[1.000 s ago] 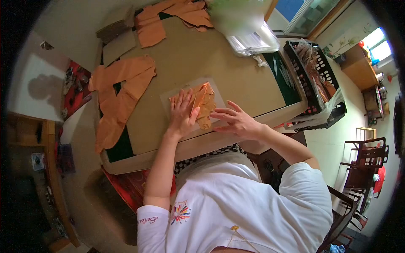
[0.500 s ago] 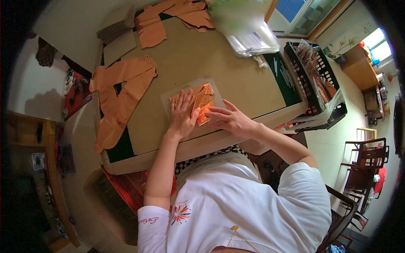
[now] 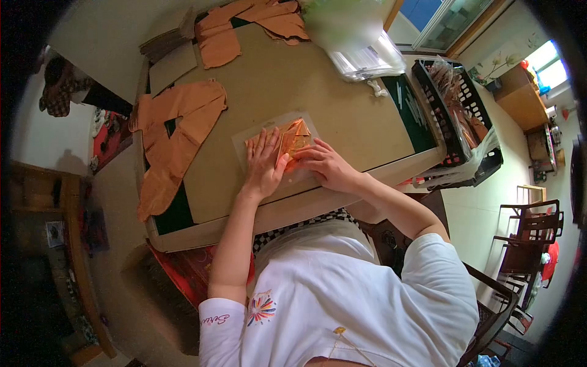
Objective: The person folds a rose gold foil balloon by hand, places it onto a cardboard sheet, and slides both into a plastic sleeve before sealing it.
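One folded orange foil paper (image 3: 293,140) lies on a clear plastic sheet (image 3: 244,144) near the front edge of the tan tabletop (image 3: 342,116). The left hand (image 3: 264,162) presses flat, grip open; the right hand (image 3: 327,166) pinches its lower tip. Three orange cloth pieces (image 3: 177,128) lie around, and one black crate (image 3: 455,116) stands right.

Place: a home room used for handwork.
Furniture: wooden chairs (image 3: 529,235) and a wooden cabinet (image 3: 520,98) beside a window (image 3: 547,64).
Work: counter (image 3: 342,116) with orange sheets (image 3: 177,131); black basket (image 3: 458,116) of packets.
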Demonstrator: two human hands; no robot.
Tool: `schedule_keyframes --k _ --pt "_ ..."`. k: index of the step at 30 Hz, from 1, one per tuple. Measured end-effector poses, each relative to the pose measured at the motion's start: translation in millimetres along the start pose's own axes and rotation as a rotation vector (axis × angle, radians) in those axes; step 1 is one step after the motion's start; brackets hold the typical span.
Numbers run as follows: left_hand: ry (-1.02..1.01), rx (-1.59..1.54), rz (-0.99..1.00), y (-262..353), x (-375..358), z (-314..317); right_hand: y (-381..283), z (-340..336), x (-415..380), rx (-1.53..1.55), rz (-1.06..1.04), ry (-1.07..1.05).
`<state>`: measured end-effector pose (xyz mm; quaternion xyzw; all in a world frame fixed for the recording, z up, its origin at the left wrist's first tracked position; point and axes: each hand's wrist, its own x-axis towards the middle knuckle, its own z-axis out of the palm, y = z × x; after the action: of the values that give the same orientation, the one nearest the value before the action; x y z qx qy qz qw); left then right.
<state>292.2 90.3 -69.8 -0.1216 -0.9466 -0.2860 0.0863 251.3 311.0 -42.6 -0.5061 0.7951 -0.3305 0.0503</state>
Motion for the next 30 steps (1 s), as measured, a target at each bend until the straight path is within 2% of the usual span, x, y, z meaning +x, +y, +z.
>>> schedule_keyframes --k 5,8,11,17,19,25,28,30 --pt "-0.007 -0.015 -0.022 1 0 0 1 12 4 -0.018 -0.019 0.11" --pt "0.031 -0.02 -0.005 -7 -2 8 -4 20 9 -0.087 0.11 0.189" --pt "0.049 -0.087 -0.021 -3 -1 3 -7 31 16 -0.238 0.149 0.26" --pt "-0.026 -0.334 -0.118 -8 1 -5 -19 36 20 -0.525 0.165 0.22" --pt "-0.049 -0.353 -0.122 -7 2 -9 -19 38 18 -0.509 0.122 0.173" --pt "-0.07 -0.328 -0.117 -13 2 -4 -19 52 21 -0.492 0.128 0.115" --pt "0.006 -0.263 -0.079 -9 1 -2 -31 49 23 -0.528 0.154 0.058" --pt "0.008 -0.086 -0.024 -3 1 -1 -31 49 22 -0.5 0.178 0.035"
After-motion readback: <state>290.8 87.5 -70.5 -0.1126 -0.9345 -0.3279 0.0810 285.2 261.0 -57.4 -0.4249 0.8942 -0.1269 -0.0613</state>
